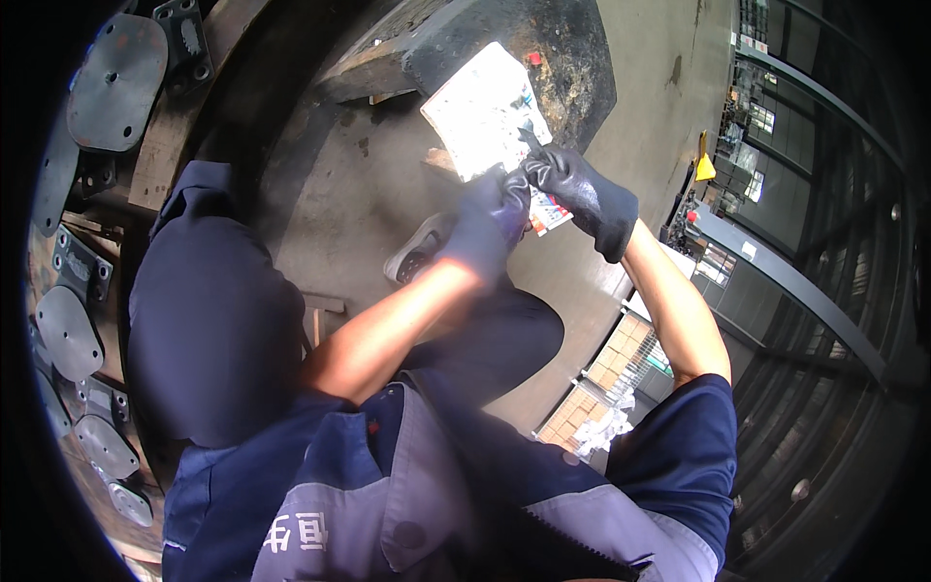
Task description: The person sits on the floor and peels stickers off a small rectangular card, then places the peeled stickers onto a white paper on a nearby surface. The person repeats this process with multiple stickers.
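Note:
Both my hands wear dark gloves and meet in front of me. My left hand point(493, 209) is closed, its fingertips pressed together beside my right hand; what they pinch is hidden. My right hand point(582, 189) is also closed, and a small flat dark piece point(530, 142) sticks up from its fingers; its kind cannot be made out. Behind and under the hands lies a white sheet point(490, 107), overexposed, with blurred dark marks. Below the fingers a printed corner in red, blue and white point(551, 215) shows; whether it belongs to the sheet I cannot tell.
A dark, worn block point(582, 92) stands beyond, with a small red piece point(534, 58) on it. Flat metal plates with holes point(114, 82) lie on wooden beams at left. My shoe point(417, 252) rests on the floor. Shelves with brown boxes point(621, 354) stand at right.

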Tool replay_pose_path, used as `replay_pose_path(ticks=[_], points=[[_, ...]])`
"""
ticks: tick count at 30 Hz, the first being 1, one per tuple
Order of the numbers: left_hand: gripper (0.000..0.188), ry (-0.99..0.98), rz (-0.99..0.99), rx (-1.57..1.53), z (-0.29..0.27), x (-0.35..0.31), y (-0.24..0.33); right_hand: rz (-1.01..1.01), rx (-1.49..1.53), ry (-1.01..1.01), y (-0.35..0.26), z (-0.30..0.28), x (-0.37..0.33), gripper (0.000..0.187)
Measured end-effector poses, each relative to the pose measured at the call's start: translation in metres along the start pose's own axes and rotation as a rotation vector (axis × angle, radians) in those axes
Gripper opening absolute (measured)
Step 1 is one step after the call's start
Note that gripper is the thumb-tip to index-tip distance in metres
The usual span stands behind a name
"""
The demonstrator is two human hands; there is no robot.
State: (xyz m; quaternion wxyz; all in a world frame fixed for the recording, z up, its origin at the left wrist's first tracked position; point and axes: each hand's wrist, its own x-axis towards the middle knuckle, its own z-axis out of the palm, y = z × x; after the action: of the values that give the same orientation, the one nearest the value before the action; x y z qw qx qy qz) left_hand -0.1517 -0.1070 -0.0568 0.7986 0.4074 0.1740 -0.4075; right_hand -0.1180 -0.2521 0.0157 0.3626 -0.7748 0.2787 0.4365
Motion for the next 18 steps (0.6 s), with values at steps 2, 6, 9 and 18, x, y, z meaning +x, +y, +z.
replay_pose_path(ticks=[2,6,9,18], points=[[0.029,-0.009,0.02,-0.01,0.0,0.0,-0.003,0.008,0.03,0.019,0.006,0.0,0.002,0.034],[0.03,-0.031,0.073,0.058,-0.005,-0.002,-0.004,0.022,0.071,-0.027,-0.017,0.008,-0.005,0.031],[0.031,-0.044,0.059,0.086,-0.007,-0.003,0.001,0.048,0.118,-0.066,-0.017,0.007,-0.006,0.031],[0.031,0.01,0.274,0.139,-0.008,0.002,-0.005,0.172,0.141,0.004,-0.004,0.006,0.003,0.034]])
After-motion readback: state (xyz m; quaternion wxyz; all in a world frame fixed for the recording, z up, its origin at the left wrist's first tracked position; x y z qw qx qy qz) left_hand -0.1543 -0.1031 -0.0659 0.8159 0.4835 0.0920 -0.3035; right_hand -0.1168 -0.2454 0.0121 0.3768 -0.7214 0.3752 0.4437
